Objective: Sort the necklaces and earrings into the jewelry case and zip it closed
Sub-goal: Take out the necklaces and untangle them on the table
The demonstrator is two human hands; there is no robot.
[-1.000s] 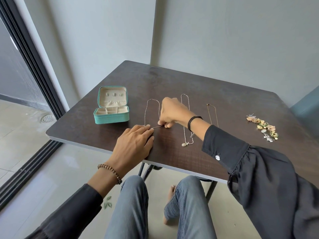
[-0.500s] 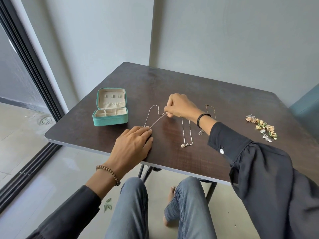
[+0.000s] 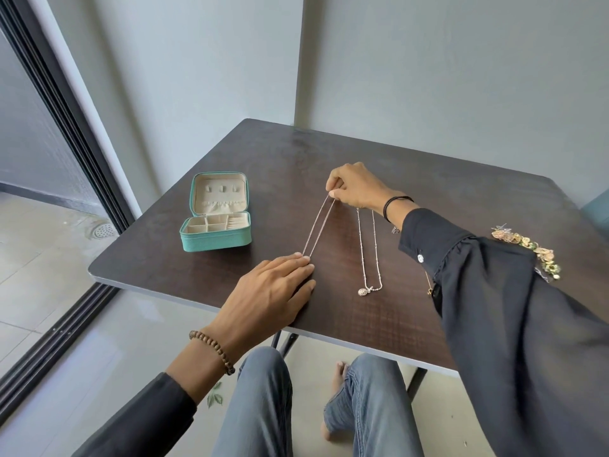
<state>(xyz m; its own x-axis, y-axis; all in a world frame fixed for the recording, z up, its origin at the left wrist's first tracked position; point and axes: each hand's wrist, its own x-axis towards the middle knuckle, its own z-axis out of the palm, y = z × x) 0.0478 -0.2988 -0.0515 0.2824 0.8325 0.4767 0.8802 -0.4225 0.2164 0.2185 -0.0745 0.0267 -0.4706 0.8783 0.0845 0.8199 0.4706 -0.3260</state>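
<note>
1. The right hand (image 3: 357, 189) is raised just above the far middle of the table (image 3: 395, 159); its thumb and forefinger pinch one end of a thin chain necklace (image 3: 318, 225), the other fingers curled.
2. The left hand (image 3: 273, 291) lies flat near the table's front edge, fingers straight and together; its fingertips press the near end of that chain down on the tabletop.
3. The thin chain necklace runs taut between the two hands as a narrow doubled line, slanting up from the wood to the right hand.
4. The jewelry case (image 3: 216, 240) sits on the left part of the table, lid upright and tray compartments showing; it is left of the taut chain and apart from it.
5. A pendant necklace (image 3: 362, 290) lies stretched on the table just right of the chain, pendant toward the front edge; its far end passes under the right wrist.
6. The earrings (image 3: 524, 240) lie in a small cluster well to the right, partly hidden by the dark sleeve (image 3: 494, 308).
</note>
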